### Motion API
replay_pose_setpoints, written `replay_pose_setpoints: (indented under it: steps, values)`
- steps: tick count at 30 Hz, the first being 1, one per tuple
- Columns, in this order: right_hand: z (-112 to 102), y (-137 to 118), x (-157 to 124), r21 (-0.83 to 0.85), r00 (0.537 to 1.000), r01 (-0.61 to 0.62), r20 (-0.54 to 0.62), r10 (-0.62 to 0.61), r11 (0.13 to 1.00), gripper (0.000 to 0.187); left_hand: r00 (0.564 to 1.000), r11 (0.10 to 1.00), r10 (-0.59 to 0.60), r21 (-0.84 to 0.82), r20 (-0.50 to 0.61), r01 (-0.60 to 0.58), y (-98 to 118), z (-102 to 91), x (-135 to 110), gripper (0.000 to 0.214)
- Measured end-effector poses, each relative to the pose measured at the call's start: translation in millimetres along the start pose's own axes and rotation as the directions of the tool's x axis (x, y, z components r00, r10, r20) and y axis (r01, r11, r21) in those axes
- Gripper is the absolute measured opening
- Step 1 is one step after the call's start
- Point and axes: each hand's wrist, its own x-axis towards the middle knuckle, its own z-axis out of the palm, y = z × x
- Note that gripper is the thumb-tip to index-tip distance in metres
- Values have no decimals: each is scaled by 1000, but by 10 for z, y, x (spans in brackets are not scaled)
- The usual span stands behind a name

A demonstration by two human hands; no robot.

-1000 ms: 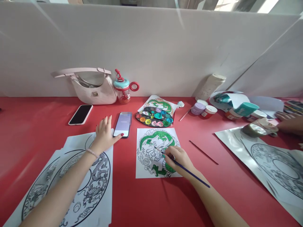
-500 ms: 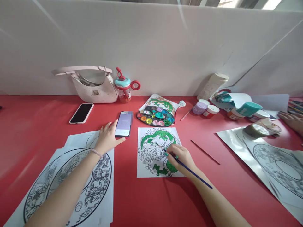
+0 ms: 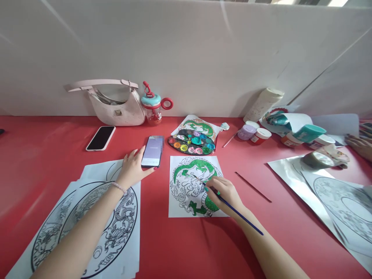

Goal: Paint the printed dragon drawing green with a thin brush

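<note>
My right hand (image 3: 223, 192) is closed around a dark blue paintbrush (image 3: 242, 217), its bristle end over the dragon drawing (image 3: 181, 207). Parts of that dragon are painted green; the head and clouds are bare outlines. My left hand (image 3: 134, 167) lies with fingers spread at the near left edge of a lit smartphone (image 3: 152, 151). Beneath the left wrist is a stack of printed dragon sheets (image 3: 132, 232). Just beyond the drawing sits a black paint palette (image 3: 192, 142) with several coloured wells, resting partly on a coloured dragon picture (image 3: 188, 121).
A white phone (image 3: 101, 138), a handbag (image 3: 122, 116) and a red-handled cup (image 3: 153, 110) stand at back left. A second brush (image 3: 252, 186) lies right of the drawing. Paint jars (image 3: 260, 136), a printed sheet (image 3: 325, 190) and another person's hand (image 3: 360, 147) are farther right.
The view has shifted slightly. My right hand and the paintbrush stay over nearly the same part of the drawing, and my left hand stays beside the smartphone.
</note>
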Motion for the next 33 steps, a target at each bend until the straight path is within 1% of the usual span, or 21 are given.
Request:
replay_pose_setpoints:
  steps: [6,15,33]
  values:
    - [-11,8,-10,-4,1000,12,0,-12,1000,9,999,1000,8,-21,-31,-9,-19,13,-4,87]
    - [-12,17,-12,-6,1000,20,6,-20,1000,9,999,999,25,-45,-34,-26,-28,9,0,87]
    - [-23,10,2,-30,1000,30,-3,-30,999,10,1000,999,16,-52,-26,-17,-36,9,6,87]
